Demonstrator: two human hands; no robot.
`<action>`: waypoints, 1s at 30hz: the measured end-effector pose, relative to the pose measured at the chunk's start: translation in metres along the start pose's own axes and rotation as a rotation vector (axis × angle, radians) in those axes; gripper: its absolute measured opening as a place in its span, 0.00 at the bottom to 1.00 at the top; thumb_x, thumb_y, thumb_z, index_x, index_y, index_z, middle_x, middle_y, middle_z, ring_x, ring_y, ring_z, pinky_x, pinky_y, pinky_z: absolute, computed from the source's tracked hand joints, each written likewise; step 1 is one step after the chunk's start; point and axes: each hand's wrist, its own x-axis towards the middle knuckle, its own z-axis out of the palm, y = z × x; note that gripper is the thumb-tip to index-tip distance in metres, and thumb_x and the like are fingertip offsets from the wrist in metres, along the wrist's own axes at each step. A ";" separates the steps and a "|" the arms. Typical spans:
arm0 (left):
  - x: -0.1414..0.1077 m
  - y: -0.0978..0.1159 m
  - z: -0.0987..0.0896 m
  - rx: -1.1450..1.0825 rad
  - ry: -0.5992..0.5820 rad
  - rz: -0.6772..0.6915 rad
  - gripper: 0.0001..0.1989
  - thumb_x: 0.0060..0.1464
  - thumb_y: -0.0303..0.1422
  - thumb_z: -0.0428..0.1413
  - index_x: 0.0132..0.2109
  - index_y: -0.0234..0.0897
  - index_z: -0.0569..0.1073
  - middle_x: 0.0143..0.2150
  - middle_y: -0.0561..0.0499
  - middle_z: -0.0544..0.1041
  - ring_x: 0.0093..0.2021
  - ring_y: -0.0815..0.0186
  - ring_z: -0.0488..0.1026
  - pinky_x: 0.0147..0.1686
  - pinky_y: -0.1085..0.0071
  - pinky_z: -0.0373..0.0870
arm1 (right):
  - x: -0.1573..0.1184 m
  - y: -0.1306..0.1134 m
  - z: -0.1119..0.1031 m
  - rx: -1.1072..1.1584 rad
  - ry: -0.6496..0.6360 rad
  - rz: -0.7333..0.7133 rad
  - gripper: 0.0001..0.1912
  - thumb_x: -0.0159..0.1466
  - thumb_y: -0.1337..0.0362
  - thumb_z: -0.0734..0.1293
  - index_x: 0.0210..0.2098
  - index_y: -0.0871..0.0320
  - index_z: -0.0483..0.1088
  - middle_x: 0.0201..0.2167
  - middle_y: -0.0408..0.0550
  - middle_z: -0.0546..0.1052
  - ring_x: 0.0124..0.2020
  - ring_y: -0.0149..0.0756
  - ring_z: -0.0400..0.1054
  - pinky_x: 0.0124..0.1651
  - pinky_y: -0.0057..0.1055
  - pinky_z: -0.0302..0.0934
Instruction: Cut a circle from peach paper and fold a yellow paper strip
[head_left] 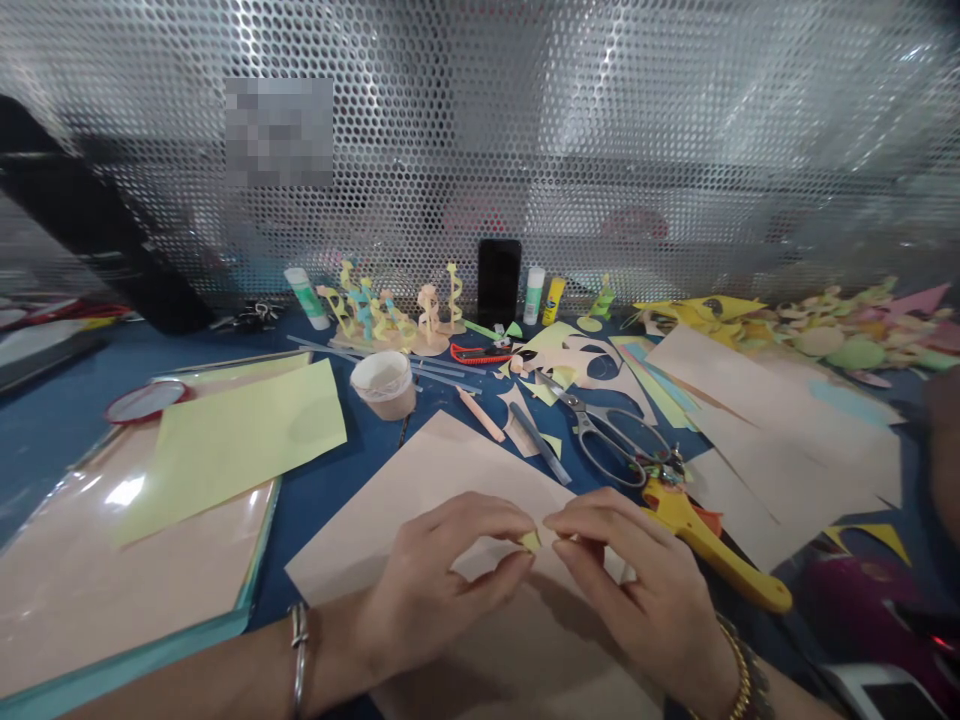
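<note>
My left hand (457, 570) is closed in a pinch on a small yellow paper piece (531, 541), held between thumb and index fingertips. Close beside it on the right, my right hand (637, 590) has its thumb and index fingertips drawn nearly together. Whatever is between those right fingertips, if anything, is too small to make out. Both hands are over a large pale pink paper sheet (420, 480) on the blue table. Beyond the sheet lie metal scissors (600, 430), grey tweezers (540, 445) and a rolled pink paper stick (480, 413).
A yellow-handled tool (720, 550) lies right of my right hand. Farther back stand a white cup (384, 385), paper spiral figures (375, 315), glue sticks (533, 295) and a black phone (499, 280). A yellow sheet (247, 440) lies left; paper scraps (847, 340) pile up right.
</note>
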 end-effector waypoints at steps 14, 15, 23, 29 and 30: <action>0.000 0.001 -0.001 0.011 -0.030 -0.045 0.13 0.49 0.22 0.61 0.42 0.40 0.76 0.36 0.56 0.82 0.35 0.75 0.79 0.39 0.86 0.72 | 0.001 0.002 -0.001 -0.075 0.031 -0.118 0.07 0.64 0.72 0.64 0.40 0.55 0.70 0.32 0.42 0.75 0.35 0.27 0.71 0.37 0.23 0.63; 0.000 0.001 -0.002 0.012 -0.029 -0.025 0.12 0.50 0.22 0.60 0.42 0.39 0.76 0.36 0.55 0.82 0.36 0.75 0.79 0.40 0.86 0.72 | 0.001 0.002 -0.001 -0.080 0.034 -0.126 0.07 0.64 0.72 0.64 0.40 0.56 0.70 0.32 0.42 0.75 0.35 0.27 0.71 0.37 0.23 0.63; 0.003 0.003 0.000 0.027 0.011 0.082 0.12 0.50 0.20 0.59 0.41 0.36 0.76 0.35 0.52 0.82 0.35 0.73 0.79 0.40 0.85 0.73 | 0.004 -0.002 0.000 -0.233 0.079 -0.215 0.05 0.63 0.71 0.65 0.38 0.57 0.72 0.30 0.44 0.77 0.31 0.30 0.72 0.32 0.27 0.63; 0.002 0.002 0.001 0.048 0.022 0.112 0.12 0.49 0.19 0.59 0.41 0.36 0.76 0.35 0.52 0.82 0.34 0.74 0.79 0.39 0.85 0.73 | 0.004 -0.003 0.001 -0.259 0.117 -0.258 0.05 0.61 0.72 0.66 0.35 0.58 0.72 0.29 0.44 0.77 0.29 0.30 0.72 0.32 0.26 0.64; 0.001 0.002 0.001 0.047 0.024 0.111 0.12 0.49 0.19 0.59 0.41 0.36 0.76 0.35 0.52 0.82 0.34 0.74 0.79 0.39 0.85 0.72 | 0.004 -0.003 0.001 -0.259 0.121 -0.257 0.05 0.61 0.72 0.66 0.35 0.58 0.72 0.29 0.44 0.77 0.29 0.30 0.72 0.32 0.26 0.64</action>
